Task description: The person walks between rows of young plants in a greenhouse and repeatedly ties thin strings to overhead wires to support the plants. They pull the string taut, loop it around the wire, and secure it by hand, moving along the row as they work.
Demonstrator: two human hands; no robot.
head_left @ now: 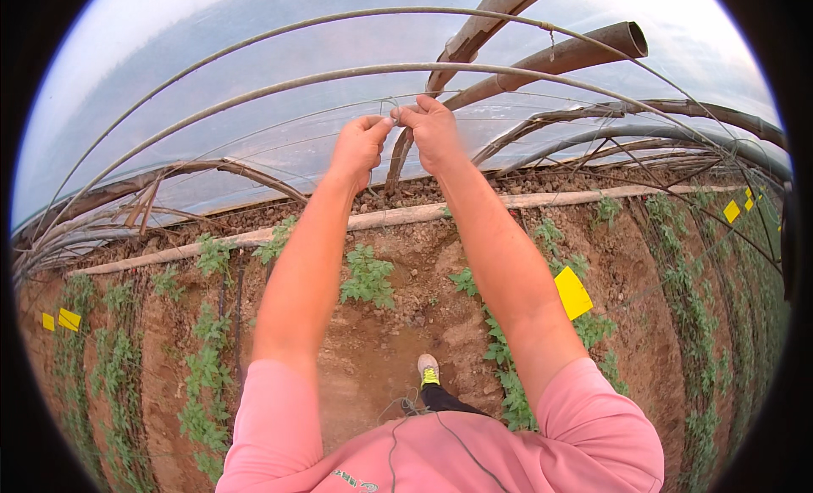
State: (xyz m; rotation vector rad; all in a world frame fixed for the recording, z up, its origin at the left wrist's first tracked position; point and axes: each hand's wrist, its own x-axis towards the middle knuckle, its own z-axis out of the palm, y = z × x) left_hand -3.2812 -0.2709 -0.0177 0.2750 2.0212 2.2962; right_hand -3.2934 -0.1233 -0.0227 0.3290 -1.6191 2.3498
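Thin strand [391, 101] btwn L fingers [373, 124] & R fingers [413, 115], tight pinch ea.

Tidy rows of leafy green plants [207, 370] in brown dirt [351, 357], a few bright yellow cards [573, 293] among them, hazy plastic sheeting [254, 61] out back. Kinda cozy-looking curved poles [677, 110] too.

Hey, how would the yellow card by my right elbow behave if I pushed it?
The yellow card is probably light, since it looks thin and flat. It may flex or swing, as no rigid frame shows around it.
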